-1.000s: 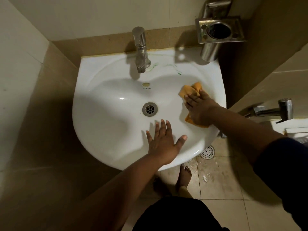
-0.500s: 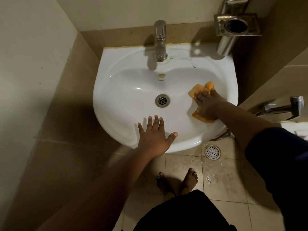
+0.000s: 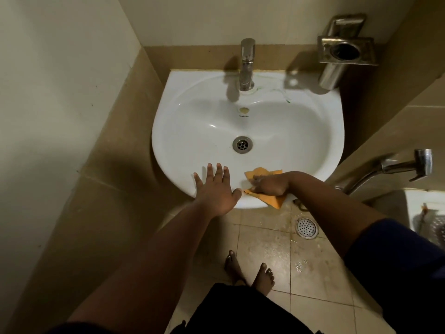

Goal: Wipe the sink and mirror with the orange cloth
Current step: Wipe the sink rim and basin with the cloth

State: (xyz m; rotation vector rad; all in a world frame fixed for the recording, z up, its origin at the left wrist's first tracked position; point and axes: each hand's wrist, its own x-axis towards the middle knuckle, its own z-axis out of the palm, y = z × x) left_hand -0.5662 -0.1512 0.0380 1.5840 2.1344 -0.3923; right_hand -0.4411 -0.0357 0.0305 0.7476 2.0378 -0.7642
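While our right hand [image 3: 271,185] presses the cloth [image 3: 263,186] flat on the sink's [image 3: 168,131] front rim, its grip closed down on the fabric, we brace with the left hand [image 3: 216,189], fingers spread wide, and should keep firm, overlapping strokes along the edge.

We are in a small bathroom. A white ceramic washbasin [image 3: 320,131] is fixed to the tiled wall [image 3: 115,131], with a chrome pillar tap [image 3: 246,65] at its back and a drain [image 3: 242,144] in its bowl. Beside it we see a steel wall holder [image 3: 344,51], a hand-held bidet sprayer [image 3: 419,163], and a round floor drain [image 3: 306,228] in wet beige floor tiles [image 3: 265,249].
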